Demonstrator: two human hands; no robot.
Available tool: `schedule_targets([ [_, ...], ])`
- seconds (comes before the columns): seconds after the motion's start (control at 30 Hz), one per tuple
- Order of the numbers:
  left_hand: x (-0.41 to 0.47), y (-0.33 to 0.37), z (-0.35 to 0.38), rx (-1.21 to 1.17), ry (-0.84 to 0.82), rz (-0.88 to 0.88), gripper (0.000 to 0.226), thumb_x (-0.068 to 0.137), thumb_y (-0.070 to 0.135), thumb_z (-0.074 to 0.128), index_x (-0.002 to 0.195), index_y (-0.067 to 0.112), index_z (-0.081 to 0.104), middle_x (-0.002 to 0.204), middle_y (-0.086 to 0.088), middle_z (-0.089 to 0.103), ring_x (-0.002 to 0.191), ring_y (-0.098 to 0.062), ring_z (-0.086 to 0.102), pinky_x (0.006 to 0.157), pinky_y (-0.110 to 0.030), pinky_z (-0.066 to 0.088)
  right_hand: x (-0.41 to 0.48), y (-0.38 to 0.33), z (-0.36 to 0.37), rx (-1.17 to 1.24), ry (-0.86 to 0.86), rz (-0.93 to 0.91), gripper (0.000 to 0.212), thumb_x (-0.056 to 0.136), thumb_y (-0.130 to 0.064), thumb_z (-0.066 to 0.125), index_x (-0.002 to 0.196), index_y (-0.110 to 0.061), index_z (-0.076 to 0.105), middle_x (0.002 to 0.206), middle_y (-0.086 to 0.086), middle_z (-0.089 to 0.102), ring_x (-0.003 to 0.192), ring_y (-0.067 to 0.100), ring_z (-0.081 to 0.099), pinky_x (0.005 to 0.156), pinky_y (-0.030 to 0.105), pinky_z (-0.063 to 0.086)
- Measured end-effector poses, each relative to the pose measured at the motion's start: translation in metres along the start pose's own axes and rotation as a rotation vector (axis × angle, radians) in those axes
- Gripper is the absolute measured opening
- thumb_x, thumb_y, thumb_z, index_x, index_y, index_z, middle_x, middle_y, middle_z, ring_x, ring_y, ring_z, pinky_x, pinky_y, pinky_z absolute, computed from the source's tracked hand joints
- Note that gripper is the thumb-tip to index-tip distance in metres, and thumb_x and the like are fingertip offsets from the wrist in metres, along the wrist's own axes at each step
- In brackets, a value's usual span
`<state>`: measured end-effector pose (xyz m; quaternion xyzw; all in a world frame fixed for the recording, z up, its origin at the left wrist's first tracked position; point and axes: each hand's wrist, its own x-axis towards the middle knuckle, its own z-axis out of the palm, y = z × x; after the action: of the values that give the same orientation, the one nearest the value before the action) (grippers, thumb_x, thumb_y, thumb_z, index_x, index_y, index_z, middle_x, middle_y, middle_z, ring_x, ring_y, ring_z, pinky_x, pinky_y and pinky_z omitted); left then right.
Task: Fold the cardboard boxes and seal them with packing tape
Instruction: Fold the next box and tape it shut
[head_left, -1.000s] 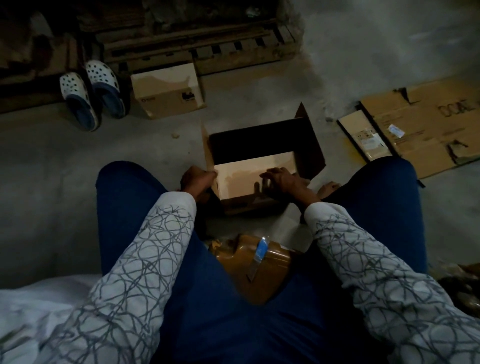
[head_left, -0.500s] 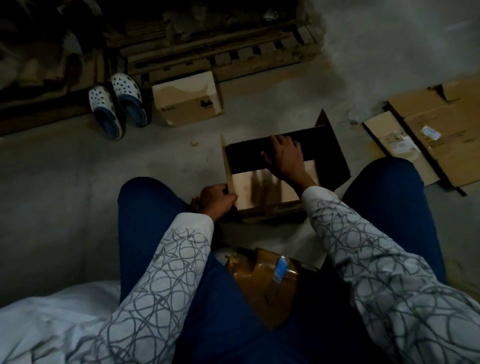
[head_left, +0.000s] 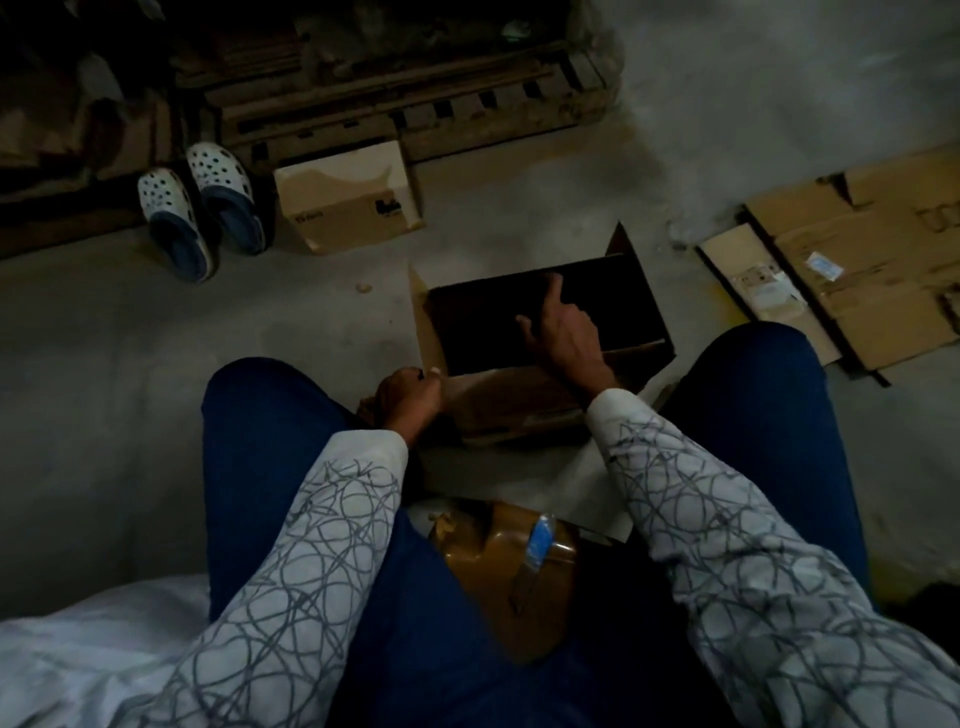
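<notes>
An open cardboard box (head_left: 423, 317) stands on the floor between my knees, its inside dark and its flaps up. My left hand (head_left: 408, 397) grips the box's near left corner with curled fingers. My right hand (head_left: 563, 330) reaches over the near wall into the box, fingers spread and one finger stretched toward the far wall. A roll of brown packing tape with a blue tab (head_left: 511, 553) lies in my lap.
A closed small box (head_left: 348, 197) and a pair of white clogs (head_left: 200, 208) sit at the back left before a wooden pallet (head_left: 415, 104). Flattened cardboard sheets (head_left: 857, 260) lie on the floor at right. White cloth (head_left: 78, 649) lies at my lower left.
My right hand has gone from the near flap forward into the box. The light inner flap it pressed is no longer seen; the inside now looks dark. My left hand stays at the corner.
</notes>
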<state>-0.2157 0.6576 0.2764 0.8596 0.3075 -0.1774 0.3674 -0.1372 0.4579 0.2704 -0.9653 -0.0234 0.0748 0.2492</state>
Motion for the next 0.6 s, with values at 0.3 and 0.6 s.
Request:
schedule_targets([
  [0.3, -0.005, 0.001, 0.014, 0.259, -0.038, 0.113, 0.076, 0.077, 0.067, 0.064, 0.134, 0.019, 0.05, 0.141, -0.018, 0.04, 0.128, -0.04, 0.043, 0.109, -0.053, 0.037, -0.022, 0.027, 0.001, -0.111, -0.456, 0.249, 0.049, 0.103, -0.021, 0.039, 0.149, -0.009, 0.027, 0.14, 0.027, 0.049, 0.128, 0.044, 0.049, 0.108, 0.052, 0.038],
  [0.6, -0.011, -0.004, 0.03, 0.323, -0.069, 0.189, 0.12, 0.069, 0.057, 0.08, 0.156, 0.015, 0.008, 0.16, -0.022, 0.012, 0.147, -0.041, 0.011, 0.12, -0.052, 0.018, 0.024, 0.02, -0.003, -0.03, -0.34, 0.053, 0.092, 0.082, -0.034, 0.078, 0.153, -0.012, 0.024, 0.148, 0.024, 0.036, 0.132, 0.046, 0.042, 0.103, 0.053, 0.041],
])
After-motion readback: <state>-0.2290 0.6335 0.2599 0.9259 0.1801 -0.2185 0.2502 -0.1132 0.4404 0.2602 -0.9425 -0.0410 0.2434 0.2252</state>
